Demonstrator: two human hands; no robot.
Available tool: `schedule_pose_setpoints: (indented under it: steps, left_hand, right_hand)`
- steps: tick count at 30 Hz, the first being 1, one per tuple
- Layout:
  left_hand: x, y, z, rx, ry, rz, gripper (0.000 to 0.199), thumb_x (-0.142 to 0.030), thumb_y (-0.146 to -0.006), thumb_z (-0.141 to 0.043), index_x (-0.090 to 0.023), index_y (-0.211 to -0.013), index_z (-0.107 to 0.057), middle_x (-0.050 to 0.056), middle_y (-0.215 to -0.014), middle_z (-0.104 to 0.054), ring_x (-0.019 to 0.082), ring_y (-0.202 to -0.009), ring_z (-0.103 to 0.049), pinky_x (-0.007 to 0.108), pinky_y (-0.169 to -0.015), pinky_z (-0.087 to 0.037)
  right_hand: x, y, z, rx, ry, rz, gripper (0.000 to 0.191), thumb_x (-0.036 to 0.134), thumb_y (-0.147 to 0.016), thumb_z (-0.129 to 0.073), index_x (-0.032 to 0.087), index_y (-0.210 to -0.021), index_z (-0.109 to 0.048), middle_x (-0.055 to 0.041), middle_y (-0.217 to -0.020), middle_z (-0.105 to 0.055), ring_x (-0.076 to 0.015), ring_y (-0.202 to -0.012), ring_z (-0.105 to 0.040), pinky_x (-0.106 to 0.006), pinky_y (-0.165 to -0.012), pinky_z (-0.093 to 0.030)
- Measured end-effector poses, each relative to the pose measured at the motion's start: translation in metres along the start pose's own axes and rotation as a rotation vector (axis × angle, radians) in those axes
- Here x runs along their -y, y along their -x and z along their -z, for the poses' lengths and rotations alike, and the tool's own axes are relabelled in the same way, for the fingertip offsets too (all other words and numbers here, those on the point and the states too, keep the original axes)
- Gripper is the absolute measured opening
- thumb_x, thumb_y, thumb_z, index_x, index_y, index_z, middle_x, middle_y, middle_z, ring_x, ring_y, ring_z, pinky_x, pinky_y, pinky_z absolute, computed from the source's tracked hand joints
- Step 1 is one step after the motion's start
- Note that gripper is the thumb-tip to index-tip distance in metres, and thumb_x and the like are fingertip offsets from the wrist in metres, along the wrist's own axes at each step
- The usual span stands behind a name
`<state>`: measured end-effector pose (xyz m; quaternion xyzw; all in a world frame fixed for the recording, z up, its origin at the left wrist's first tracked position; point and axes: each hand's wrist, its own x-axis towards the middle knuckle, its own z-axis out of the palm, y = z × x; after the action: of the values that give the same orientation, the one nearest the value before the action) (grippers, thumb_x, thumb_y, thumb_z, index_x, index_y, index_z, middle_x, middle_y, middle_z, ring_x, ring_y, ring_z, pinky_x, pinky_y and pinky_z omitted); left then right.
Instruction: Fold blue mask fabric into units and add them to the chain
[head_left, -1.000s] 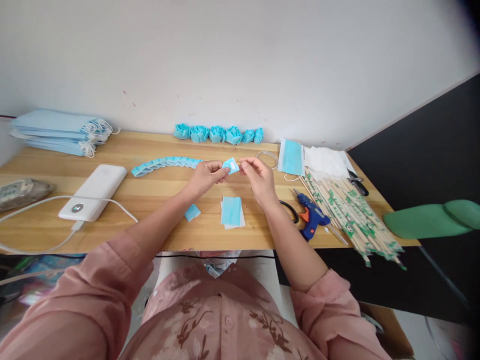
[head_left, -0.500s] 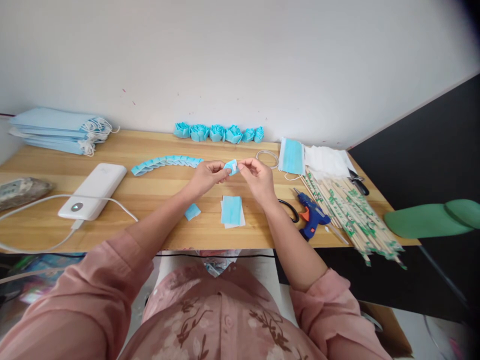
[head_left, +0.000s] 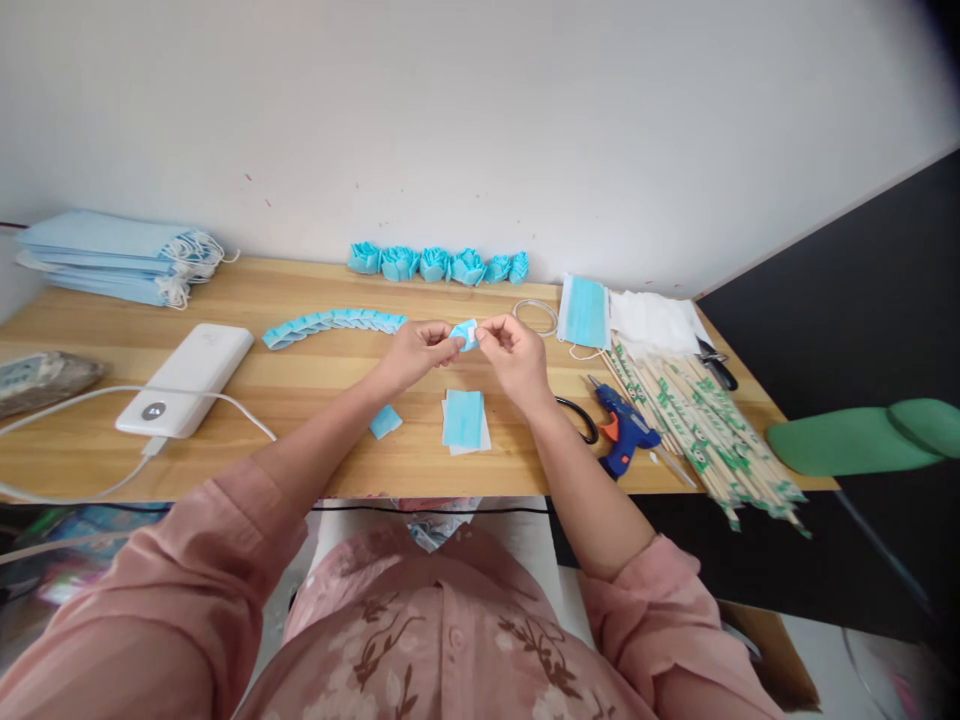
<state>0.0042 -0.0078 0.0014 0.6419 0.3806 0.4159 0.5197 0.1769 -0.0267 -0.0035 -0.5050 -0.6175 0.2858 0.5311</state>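
Observation:
A small folded piece of blue and white mask fabric (head_left: 465,334) is pinched between my two hands above the middle of the table. My left hand (head_left: 417,352) grips its left side with thumb and fingers. On its right edge, the fingertips of my right hand (head_left: 516,358) are closed. Below my hands lie a stack of blue and white fabric squares (head_left: 463,420) and a smaller blue piece (head_left: 385,422). A curved row of overlapping folded blue pieces (head_left: 330,322) extends to the left of my left hand.
Several blue fabric flowers (head_left: 435,264) line the wall. Stacked masks (head_left: 112,255) and a white power bank (head_left: 187,380) with a cable are left. At right are a mask (head_left: 585,312), a blue glue gun (head_left: 626,425), wrapped sticks (head_left: 705,430) and a green bottle (head_left: 855,440).
The folded piece has tilted slightly between my fingertips. Both hands remain in nearly the same place.

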Motion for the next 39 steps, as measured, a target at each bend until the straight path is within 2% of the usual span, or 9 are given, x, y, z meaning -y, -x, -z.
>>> schedule_pose_setpoints:
  steps: [13, 23, 30, 33, 37, 39]
  left_hand:
    - [-0.0007, 0.0001, 0.0004, -0.003, 0.013, 0.001, 0.030, -0.042, -0.073, -0.071, -0.017, -0.059, -0.060, 0.000, -0.058, -0.059, 0.010, -0.056, -0.050, 0.024, -0.058, -0.040]
    - [-0.0027, -0.0005, -0.0004, 0.001, 0.046, 0.025, 0.036, -0.048, -0.074, -0.073, -0.017, -0.061, -0.061, 0.001, -0.060, -0.062, 0.009, -0.055, -0.051, 0.023, -0.056, -0.042]
    - [-0.0031, -0.0013, -0.0016, -0.059, 0.133, 0.043, 0.037, -0.051, -0.071, -0.076, -0.017, -0.075, -0.063, -0.001, -0.058, -0.061, 0.010, -0.055, -0.056, 0.022, -0.055, -0.044]
    - [-0.0009, -0.0019, -0.0012, -0.078, 0.132, 0.035, 0.034, -0.047, -0.071, -0.076, -0.017, -0.075, -0.063, -0.001, -0.057, -0.060, 0.009, -0.053, -0.054, 0.022, -0.054, -0.043]
    - [0.0002, -0.0020, -0.0004, -0.086, 0.130, 0.025, 0.031, -0.045, -0.073, -0.075, -0.017, -0.076, -0.064, -0.001, -0.058, -0.060, 0.010, -0.055, -0.055, 0.022, -0.055, -0.043]
    - [0.0001, -0.0019, -0.0001, -0.083, 0.130, 0.021, 0.030, -0.045, -0.074, -0.074, -0.017, -0.076, -0.064, -0.001, -0.058, -0.060, 0.010, -0.055, -0.055, 0.022, -0.055, -0.043]
  right_hand:
    - [-0.0030, 0.0003, 0.0010, -0.009, -0.001, 0.018, 0.013, 0.033, -0.082, -0.063, 0.023, -0.076, -0.060, 0.0020, -0.073, -0.065, -0.0132, -0.068, -0.057, -0.029, -0.070, -0.047]
    - [-0.0051, -0.0003, 0.0008, -0.010, -0.039, 0.027, 0.013, 0.033, -0.082, -0.066, 0.022, -0.078, -0.063, 0.0018, -0.074, -0.066, -0.0129, -0.069, -0.059, -0.028, -0.070, -0.048]
    - [-0.0043, 0.0006, -0.0011, 0.004, -0.034, 0.045, 0.013, 0.032, -0.082, -0.066, 0.021, -0.077, -0.064, 0.0023, -0.074, -0.069, -0.0125, -0.071, -0.061, -0.028, -0.074, -0.051]
    - [-0.0058, 0.0003, -0.0010, 0.006, -0.106, 0.026, 0.016, 0.036, -0.084, -0.068, 0.021, -0.081, -0.065, 0.0012, -0.079, -0.071, -0.0133, -0.074, -0.065, -0.029, -0.076, -0.053]
    - [-0.0082, -0.0001, 0.0008, 0.023, -0.244, -0.005, 0.029, 0.050, -0.091, -0.061, 0.023, -0.100, -0.069, -0.0004, -0.086, -0.074, -0.0151, -0.081, -0.069, -0.032, -0.082, -0.056]
    - [-0.0086, -0.0001, 0.0014, 0.042, -0.251, -0.014, 0.034, 0.054, -0.091, -0.060, 0.024, -0.103, -0.070, -0.0007, -0.086, -0.074, -0.0159, -0.082, -0.069, -0.033, -0.083, -0.057]
